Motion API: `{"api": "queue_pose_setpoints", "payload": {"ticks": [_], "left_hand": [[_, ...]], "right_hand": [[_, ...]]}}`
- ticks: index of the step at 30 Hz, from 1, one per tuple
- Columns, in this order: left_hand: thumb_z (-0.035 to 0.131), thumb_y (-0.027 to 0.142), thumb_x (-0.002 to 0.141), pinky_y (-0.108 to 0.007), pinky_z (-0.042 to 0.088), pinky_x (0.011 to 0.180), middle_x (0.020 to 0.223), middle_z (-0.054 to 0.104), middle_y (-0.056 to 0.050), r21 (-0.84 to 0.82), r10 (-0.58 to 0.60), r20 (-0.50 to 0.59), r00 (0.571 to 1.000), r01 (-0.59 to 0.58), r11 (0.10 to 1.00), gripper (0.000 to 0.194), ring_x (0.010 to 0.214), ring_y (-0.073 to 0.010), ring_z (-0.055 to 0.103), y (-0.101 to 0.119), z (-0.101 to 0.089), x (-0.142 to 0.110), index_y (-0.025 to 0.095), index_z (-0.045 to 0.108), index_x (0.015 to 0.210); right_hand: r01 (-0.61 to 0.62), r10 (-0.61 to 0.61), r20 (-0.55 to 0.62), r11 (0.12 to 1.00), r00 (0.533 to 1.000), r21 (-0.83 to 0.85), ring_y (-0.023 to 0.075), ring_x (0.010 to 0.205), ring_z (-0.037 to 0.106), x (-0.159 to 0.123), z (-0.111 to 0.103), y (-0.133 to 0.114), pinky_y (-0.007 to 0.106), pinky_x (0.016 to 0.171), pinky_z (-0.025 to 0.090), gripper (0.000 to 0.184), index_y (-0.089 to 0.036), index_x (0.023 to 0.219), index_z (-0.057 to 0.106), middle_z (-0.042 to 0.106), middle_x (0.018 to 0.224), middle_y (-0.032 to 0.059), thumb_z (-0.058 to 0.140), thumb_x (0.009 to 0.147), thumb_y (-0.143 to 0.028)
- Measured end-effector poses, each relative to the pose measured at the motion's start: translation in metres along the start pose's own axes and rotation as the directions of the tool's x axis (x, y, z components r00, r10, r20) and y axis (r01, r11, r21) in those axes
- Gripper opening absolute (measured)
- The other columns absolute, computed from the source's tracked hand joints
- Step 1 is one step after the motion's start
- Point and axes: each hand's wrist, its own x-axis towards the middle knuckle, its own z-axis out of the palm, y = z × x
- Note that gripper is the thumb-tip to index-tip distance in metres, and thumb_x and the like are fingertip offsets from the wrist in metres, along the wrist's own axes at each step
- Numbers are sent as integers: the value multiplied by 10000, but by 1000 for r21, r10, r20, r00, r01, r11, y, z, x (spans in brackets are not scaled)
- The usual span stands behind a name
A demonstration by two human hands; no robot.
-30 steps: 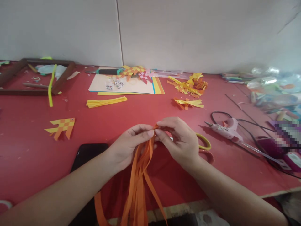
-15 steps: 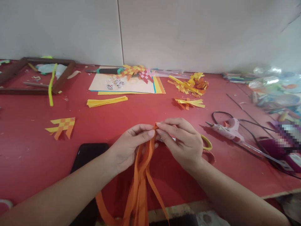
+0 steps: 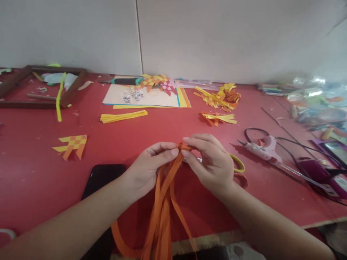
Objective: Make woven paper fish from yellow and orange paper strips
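Note:
A bundle of long orange paper strips (image 3: pixel 163 216) hangs down over the table's front edge from between my hands. My left hand (image 3: pixel 150 164) pinches the bundle's upper end between thumb and forefinger. Close beside it, my right hand (image 3: pixel 210 160) is closed with thumb and fingertips on the folded top of the orange strips. Scissors with yellow and red handles (image 3: pixel 239 164) lie partly hidden behind my right hand. A black phone (image 3: pixel 101 177) lies under my left forearm.
On the red table (image 3: pixel 168 124) lie yellow strips (image 3: pixel 123 116), a woven paper fish (image 3: pixel 72 145), paper sheets (image 3: pixel 151 99) and strip scraps (image 3: pixel 221 97). A glue gun (image 3: pixel 261 148) with its cord lies at right, a wooden frame (image 3: pixel 32 105) at far left.
My right fingers have spread slightly and shifted a little to the right, drawing the folded tip of the orange strips with them. My left hand keeps its pinch.

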Motion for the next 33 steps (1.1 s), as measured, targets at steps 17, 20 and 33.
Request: {"api": "queue_pose_setpoints", "payload": {"ticks": [17, 20, 33], "left_hand": [[851, 195, 646, -277, 572, 752, 788, 736, -12, 19, -64, 37, 997, 64, 998, 219, 758, -159, 716, 0, 3, 0, 158, 676, 773], [855, 187, 643, -267, 570, 763, 771, 735, -13, 13, -64, 54, 997, 63, 998, 219, 755, -151, 717, -1, 2, -1, 151, 675, 761], [845, 197, 660, -228, 566, 730, 762, 737, -23, 56, -86, 55, 995, 83, 995, 178, 746, -140, 716, 1, 1, -1, 146, 698, 746]], "right_hand": [[-155, 155, 8, 979, 988, 130, 125, 682, 630, -1, 0, 3, 274, 649, 534, 85, -210, 782, 642, 660, 732, -11, 716, 815, -187], [-164, 164, 10, 976, 986, 142, 130, 685, 644, -2, 0, 4, 286, 661, 538, 84, -216, 791, 642, 659, 732, -14, 710, 818, -175], [-191, 190, 18, 977, 982, 96, 127, 688, 617, -1, -1, 3, 281, 639, 518, 59, -217, 812, 657, 656, 763, -5, 715, 819, -208]]}}
